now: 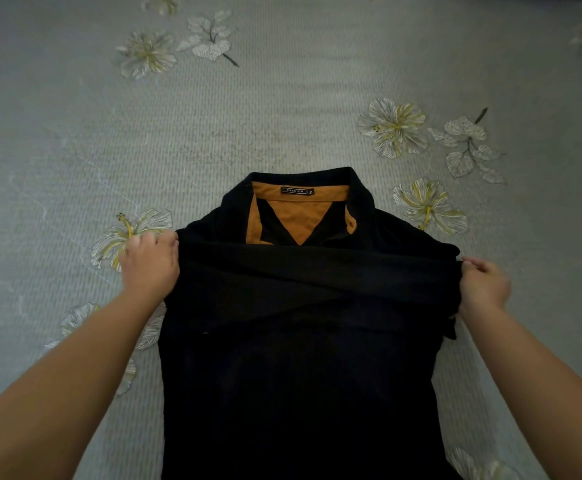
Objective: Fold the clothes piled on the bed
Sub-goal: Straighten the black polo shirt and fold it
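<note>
From the head view, the black polo shirt lies collar-away on the flowered bed, its sides folded in, while the left hand and right hand each pinch an edge, seemingly to keep the fold taut and square.

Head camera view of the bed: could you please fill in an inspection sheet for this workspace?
Surface: bedspread, pale grey-green, ribbed, printed with white and yellow flowers.
Job's things: black polo shirt lying collar away from the person, orange collar lining showing, neck label reading FASHION; a folded band of fabric lies across the chest.
Clutter: nothing seen.
Grippers: left hand grips the shirt's left edge; right hand pinches the right edge.
Cables: nothing seen.
Surroundings: only bedspread in view; no pile of other clothes visible.
</note>
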### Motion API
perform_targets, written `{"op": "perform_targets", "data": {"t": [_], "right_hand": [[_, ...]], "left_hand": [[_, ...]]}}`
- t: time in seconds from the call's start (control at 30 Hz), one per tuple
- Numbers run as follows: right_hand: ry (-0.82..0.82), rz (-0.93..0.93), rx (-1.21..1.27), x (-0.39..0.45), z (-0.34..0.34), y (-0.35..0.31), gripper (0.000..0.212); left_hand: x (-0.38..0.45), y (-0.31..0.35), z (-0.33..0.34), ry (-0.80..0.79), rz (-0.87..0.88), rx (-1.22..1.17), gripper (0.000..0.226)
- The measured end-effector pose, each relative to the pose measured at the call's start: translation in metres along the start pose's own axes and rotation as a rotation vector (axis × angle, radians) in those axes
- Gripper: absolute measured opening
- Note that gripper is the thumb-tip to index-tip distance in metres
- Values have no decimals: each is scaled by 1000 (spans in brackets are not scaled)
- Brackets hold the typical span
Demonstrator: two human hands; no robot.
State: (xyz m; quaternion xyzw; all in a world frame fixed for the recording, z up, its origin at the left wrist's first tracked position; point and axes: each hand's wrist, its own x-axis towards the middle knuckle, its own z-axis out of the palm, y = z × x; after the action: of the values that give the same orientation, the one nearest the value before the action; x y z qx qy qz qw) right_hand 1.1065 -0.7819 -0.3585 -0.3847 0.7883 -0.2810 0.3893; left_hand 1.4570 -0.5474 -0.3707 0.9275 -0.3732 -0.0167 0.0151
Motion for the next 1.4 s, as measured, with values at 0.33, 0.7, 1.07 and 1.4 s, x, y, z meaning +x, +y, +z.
{"op": "perform_targets", "data": {"t": [0.33, 0.7, 1.07, 1.4], "right_hand": [[-473, -584, -512, -31, -32, 25, 66], [-334, -243, 72, -12, -36, -28, 42], [-225, -428, -433, -40, -28, 17, 54], [-187, -388, -260, -33, -32, 31, 58]], "left_hand": [[-69, 47, 14, 56, 520, -219, 56], [-75, 26, 1, -26, 519, -429, 29], [-69, 38, -1, -177, 499, -304, 50], [-55, 90, 15, -479, 183, -78, 71]]}}
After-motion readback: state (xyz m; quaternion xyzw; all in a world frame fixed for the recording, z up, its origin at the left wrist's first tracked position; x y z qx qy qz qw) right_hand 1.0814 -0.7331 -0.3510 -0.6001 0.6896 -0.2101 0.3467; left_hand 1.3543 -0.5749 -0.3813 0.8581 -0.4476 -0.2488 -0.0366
